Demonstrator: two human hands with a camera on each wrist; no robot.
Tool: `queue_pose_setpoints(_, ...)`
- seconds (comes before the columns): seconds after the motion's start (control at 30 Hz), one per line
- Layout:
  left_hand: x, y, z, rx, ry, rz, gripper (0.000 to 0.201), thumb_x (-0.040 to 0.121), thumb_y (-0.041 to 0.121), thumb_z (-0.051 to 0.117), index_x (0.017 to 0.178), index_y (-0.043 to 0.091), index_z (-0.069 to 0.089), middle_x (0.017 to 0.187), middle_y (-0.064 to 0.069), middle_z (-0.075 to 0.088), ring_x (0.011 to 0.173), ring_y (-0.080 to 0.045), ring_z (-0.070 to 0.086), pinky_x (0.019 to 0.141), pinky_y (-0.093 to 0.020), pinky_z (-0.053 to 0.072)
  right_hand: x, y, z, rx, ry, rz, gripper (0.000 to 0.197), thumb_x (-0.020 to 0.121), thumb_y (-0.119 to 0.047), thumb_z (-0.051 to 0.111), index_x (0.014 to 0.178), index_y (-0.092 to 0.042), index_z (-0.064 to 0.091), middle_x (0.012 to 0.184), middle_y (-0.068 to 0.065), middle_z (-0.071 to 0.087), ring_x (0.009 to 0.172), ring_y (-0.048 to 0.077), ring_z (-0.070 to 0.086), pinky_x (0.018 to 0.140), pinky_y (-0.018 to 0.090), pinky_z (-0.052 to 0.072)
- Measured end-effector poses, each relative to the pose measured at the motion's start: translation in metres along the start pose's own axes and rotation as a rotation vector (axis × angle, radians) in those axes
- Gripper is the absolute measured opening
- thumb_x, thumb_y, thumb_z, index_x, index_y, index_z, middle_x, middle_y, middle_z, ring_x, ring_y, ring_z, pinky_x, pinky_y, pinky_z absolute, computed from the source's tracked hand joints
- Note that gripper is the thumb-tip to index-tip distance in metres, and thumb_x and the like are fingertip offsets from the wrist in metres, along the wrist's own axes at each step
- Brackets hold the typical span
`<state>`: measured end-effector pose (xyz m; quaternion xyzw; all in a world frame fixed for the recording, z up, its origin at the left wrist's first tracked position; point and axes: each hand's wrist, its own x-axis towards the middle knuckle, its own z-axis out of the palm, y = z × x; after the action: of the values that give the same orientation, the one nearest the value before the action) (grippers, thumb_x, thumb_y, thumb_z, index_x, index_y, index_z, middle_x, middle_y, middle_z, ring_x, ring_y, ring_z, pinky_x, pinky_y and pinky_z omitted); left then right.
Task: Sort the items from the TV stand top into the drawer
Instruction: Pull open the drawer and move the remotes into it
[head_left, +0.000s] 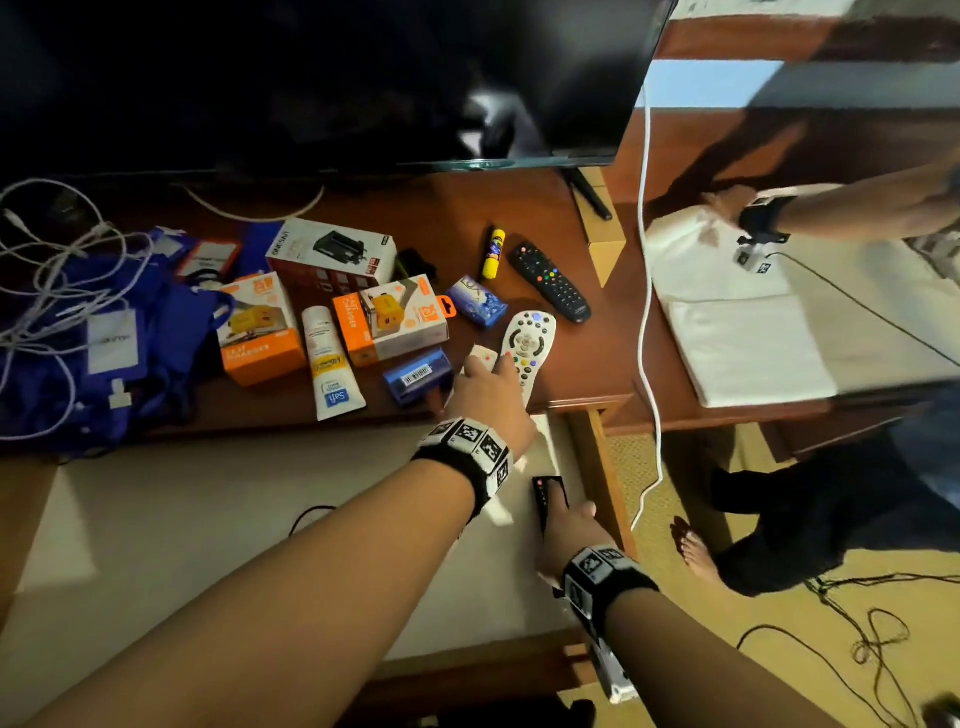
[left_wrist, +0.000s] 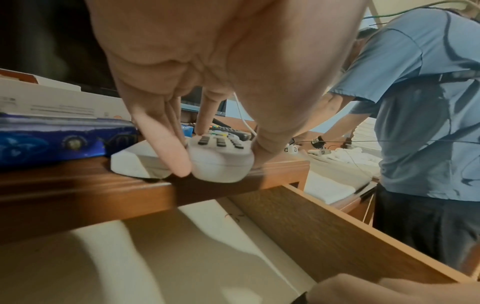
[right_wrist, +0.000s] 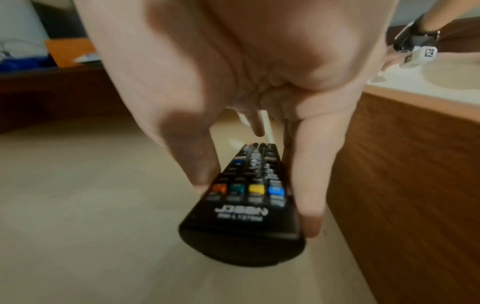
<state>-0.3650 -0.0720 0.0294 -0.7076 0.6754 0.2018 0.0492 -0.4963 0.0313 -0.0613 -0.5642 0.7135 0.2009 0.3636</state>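
A white remote (head_left: 529, 340) (left_wrist: 221, 162) lies near the front edge of the TV stand top (head_left: 582, 374). My left hand (head_left: 485, 371) (left_wrist: 222, 164) pinches its near end between thumb and fingers. Beside it lies a small white remote (head_left: 484, 357) (left_wrist: 135, 162). Below, the drawer (head_left: 260, 545) (right_wrist: 78, 205) stands pulled out, with a pale liner. My right hand (head_left: 563, 519) (right_wrist: 255, 211) grips a black remote (head_left: 548, 496) (right_wrist: 249, 203) by its sides, low over the drawer bottom along the right wall.
On the stand lie another black remote (head_left: 550, 283), a yellow glue stick (head_left: 493, 253), a blue soap pack (head_left: 478, 302), orange charger boxes (head_left: 389, 319), a white tube (head_left: 330, 361) and a blue box (head_left: 418, 375). The TV (head_left: 311, 78) stands behind. Another person (left_wrist: 420, 102) handles white towels at right.
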Motion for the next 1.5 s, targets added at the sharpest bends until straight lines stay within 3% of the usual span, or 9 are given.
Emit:
queue_pose_setpoints(0.33,-0.086,-0.039,0.021,-0.059,0.064,0.086,0.078,0.093,0.044,0.055,0.159,0.025,0.017,0.133,-0.011,0.054,0.117,-0.029,0.051,0.090,-0.041,0.049,0.024,0.006,0.002,-0.019,-0.041,0.109,0.102,0.093,-0.017,0.057,0.160,-0.018,-0.019,0.154,0.026,0.038,0.133,0.039,0.053,0.110,0.052,0.046)
queue_pose_setpoints(0.43,-0.109,-0.054,0.031,-0.070,0.055,0.082,0.070,0.094,0.045,0.053,0.154,0.028,0.021,0.133,-0.006,0.053,0.116,-0.025,0.052,0.088,-0.037,0.051,0.015,0.000,-0.017,-0.027,-0.047,0.090,0.078,0.092,-0.024,0.063,0.156,-0.006,0.023,0.139,0.018,0.059,0.124,0.034,0.061,0.101,0.041,0.052)
queue_pose_setpoints(0.5,-0.121,-0.064,0.040,-0.072,0.020,0.087,0.065,0.094,0.046,0.051,0.150,0.028,0.024,0.131,-0.005,0.053,0.115,-0.023,0.053,0.087,-0.035,0.051,0.006,-0.005,-0.045,-0.034,0.021,0.013,0.035,0.093,-0.029,0.063,0.119,-0.006,0.062,0.117,0.014,0.072,0.104,0.030,0.071,0.083,0.035,0.058)
queue_pose_setpoints(0.57,-0.128,-0.073,0.049,-0.063,-0.025,0.083,0.063,0.094,0.045,0.052,0.147,0.028,0.025,0.129,-0.004,0.054,0.114,-0.023,0.054,0.087,-0.035,0.052,0.000,-0.011,-0.081,0.034,0.186,-0.064,0.026,0.095,-0.031,0.058,0.095,-0.007,0.066,0.096,0.012,0.074,0.084,0.030,0.071,0.073,0.034,0.056)
queue_pose_setpoints(0.7,-0.133,-0.085,0.060,-0.082,-0.102,0.030,0.060,0.093,0.046,0.057,0.141,0.027,0.027,0.120,-0.004,0.056,0.105,-0.023,0.059,0.081,-0.036,0.054,0.001,-0.032,-0.165,0.225,0.561,-0.222,0.016,0.092,-0.030,0.062,0.098,-0.015,0.063,0.094,0.010,0.067,0.085,0.029,0.062,0.075,0.028,0.041)
queue_pose_setpoints(0.83,-0.123,-0.096,0.072,-0.074,-0.192,-0.060,0.061,0.094,0.042,0.059,0.141,0.024,0.026,0.118,-0.006,0.057,0.103,-0.026,0.062,0.080,-0.037,0.054,0.036,-0.059,-0.221,0.242,0.668,-0.277,0.052,0.086,-0.034,0.070,0.132,-0.020,0.051,0.126,0.014,0.053,0.117,0.039,0.057,0.097,0.043,0.049)
queue_pose_setpoints(1.0,-0.108,-0.111,0.089,-0.038,-0.258,-0.204,0.070,0.094,0.036,0.064,0.146,0.020,0.020,0.123,-0.009,0.056,0.108,-0.027,0.063,0.082,-0.036,0.053,0.089,-0.074,-0.244,0.051,0.517,-0.233,0.083,0.091,-0.038,0.072,0.159,-0.029,0.027,0.155,0.014,0.042,0.137,0.039,0.048,0.111,0.048,0.043)
queue_pose_setpoints(1.4,-0.081,-0.121,0.118,-0.019,-0.394,-0.288,0.099,0.090,0.031,0.067,0.159,0.012,-0.001,0.135,-0.014,0.050,0.115,-0.028,0.061,0.080,-0.035,0.049,0.054,-0.052,-0.194,0.177,0.477,-0.089,0.065,0.079,-0.030,0.079,0.131,-0.010,0.045,0.126,0.018,0.057,0.114,0.040,0.061,0.097,0.047,0.054)
queue_pose_setpoints(1.5,-0.075,-0.117,0.122,-0.006,-0.430,-0.285,0.105,0.090,0.032,0.067,0.160,0.012,-0.009,0.139,-0.017,0.047,0.117,-0.029,0.060,0.084,-0.037,0.052,0.016,-0.033,-0.167,0.103,0.405,-0.102,0.050,0.078,-0.034,0.076,0.117,-0.007,0.061,0.101,0.013,0.066,0.082,0.028,0.066,0.070,0.029,0.052)
